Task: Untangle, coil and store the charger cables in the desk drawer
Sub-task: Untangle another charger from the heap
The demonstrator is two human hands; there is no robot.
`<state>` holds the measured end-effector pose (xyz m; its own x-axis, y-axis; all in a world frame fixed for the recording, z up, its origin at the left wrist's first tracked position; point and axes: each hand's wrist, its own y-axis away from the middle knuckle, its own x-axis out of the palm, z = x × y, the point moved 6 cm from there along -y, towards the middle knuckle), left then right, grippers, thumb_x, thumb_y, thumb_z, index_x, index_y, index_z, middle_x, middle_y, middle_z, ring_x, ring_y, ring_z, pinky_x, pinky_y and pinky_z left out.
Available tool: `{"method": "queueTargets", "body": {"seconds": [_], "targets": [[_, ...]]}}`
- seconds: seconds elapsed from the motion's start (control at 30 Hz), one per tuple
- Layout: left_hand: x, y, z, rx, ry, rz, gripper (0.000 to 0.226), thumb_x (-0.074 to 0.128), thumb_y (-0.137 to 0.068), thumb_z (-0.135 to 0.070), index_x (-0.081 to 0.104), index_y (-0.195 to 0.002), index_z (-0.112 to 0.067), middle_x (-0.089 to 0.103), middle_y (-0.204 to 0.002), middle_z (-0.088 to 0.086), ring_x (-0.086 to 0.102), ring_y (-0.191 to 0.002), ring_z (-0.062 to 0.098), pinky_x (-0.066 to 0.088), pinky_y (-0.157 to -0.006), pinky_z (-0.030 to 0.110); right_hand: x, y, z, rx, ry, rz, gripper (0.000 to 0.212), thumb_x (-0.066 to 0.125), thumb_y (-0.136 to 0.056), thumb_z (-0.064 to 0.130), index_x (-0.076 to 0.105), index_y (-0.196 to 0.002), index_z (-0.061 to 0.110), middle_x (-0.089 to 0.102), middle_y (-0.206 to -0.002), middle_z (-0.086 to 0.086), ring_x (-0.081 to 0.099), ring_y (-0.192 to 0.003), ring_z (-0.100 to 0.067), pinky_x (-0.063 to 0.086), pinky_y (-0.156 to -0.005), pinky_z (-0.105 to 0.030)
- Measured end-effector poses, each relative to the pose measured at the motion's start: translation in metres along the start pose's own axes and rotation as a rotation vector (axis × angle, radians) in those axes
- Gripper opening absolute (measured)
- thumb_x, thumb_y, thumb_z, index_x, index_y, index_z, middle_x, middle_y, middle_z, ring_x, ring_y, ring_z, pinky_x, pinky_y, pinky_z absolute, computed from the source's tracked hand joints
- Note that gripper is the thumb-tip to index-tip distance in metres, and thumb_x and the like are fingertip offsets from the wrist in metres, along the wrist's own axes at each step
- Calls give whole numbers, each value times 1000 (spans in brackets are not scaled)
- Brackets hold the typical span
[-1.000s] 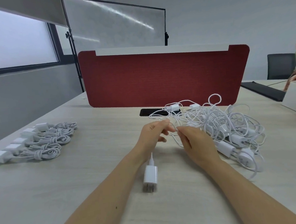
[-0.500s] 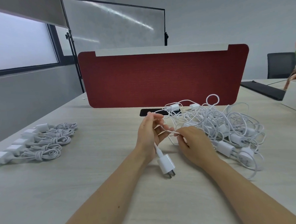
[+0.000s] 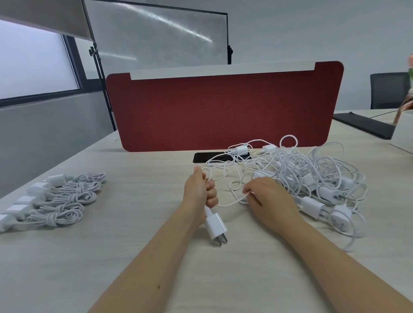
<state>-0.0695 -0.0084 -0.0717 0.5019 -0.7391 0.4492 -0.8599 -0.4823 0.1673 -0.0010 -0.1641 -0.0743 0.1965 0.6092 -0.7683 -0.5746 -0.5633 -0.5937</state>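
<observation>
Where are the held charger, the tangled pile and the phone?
held charger (image 3: 215,226), head view, on its white plug body.
tangled pile (image 3: 295,167), head view, middle of the cable mass.
phone (image 3: 202,157), head view, bare left end of its dark face.

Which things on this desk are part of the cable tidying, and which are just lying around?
Job: left hand, gripping one charger by its cable; right hand, pinching that cable; tangled pile; coiled chargers.
Lying about: phone, red divider, white box, chair.
</observation>
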Motion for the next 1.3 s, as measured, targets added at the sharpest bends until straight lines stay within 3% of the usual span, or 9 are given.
{"method": "queueTargets", "body": {"seconds": [0.17,0.27,0.33,0.67,0.87,1.0,1.17,1.23,1.3], "targets": [[-7,-3,-2,-109,-435,91,22,39,-101,-23,55,-88,-15,25,-48,-8,15,-33,4,12,-33,13,-2,-2,-10,100,80,-22,12,56,-93,15,68,-94,16,66,-96,2,55,-99,-21,43,-82,-33],[-19,0,-2,-186,-924,172,34,44,-98,-31,69,-86,-11,39,-50,-7,20,-38,8,17,-39,16,-1,-3,-16,146,88,-65,11,58,-91,14,69,-93,15,67,-97,-1,54,-102,-25,45,-83,-36],[-25,0,-1,-202,-1050,166,36,49,-97,-37,67,-78,-13,44,-48,-7,25,-41,10,20,-42,18,0,-3,-20,158,79,-83,13,58,-92,14,71,-95,13,68,-97,-3,55,-102,-27,46,-85,-38],[15,8,-8,210,-534,151,40,73,-83,-49,46,-70,-22,30,-53,-8,22,-39,8,18,-39,16,-13,-2,5,-116,-25,-167,20,57,-93,21,75,-95,13,63,-67,3,51,-65,-20,40,-64,-29],[22,9,-6,465,-789,102,32,72,-87,-39,56,-68,-17,43,-53,-14,40,-46,1,30,-47,13,-15,0,15,-215,-30,-196,15,60,-90,15,74,-90,11,59,-61,3,47,-57,-20,37,-58,-28],[17,8,2,449,-973,100,34,63,-90,-38,63,-67,-12,54,-59,-7,47,-55,10,37,-59,28,-13,0,14,-215,-29,-196,15,61,-90,16,75,-91,12,66,-69,2,54,-62,-21,43,-61,-29],[22,11,5,402,-610,111,42,55,-97,-27,68,-57,-24,71,-73,-13,62,-71,5,51,-72,21,-10,0,12,-194,-63,-154,16,57,-93,19,73,-93,15,64,-70,6,45,-64,-12,34,-64,-26],[27,10,4,386,-399,144,45,52,-98,-22,65,-56,-19,74,-88,-3,67,-86,12,53,-86,30,-9,-2,11,-162,-87,-142,12,58,-94,18,70,-96,15,63,-75,7,41,-70,-8,36,-65,-28],[31,12,3,330,-92,171,44,45,-102,-16,53,-59,-11,73,-83,7,69,-84,18,53,-84,29,-9,-2,8,-133,-102,-136,6,62,-93,14,68,-94,15,64,-80,6,44,-76,-8,38,-70,-28]]}}
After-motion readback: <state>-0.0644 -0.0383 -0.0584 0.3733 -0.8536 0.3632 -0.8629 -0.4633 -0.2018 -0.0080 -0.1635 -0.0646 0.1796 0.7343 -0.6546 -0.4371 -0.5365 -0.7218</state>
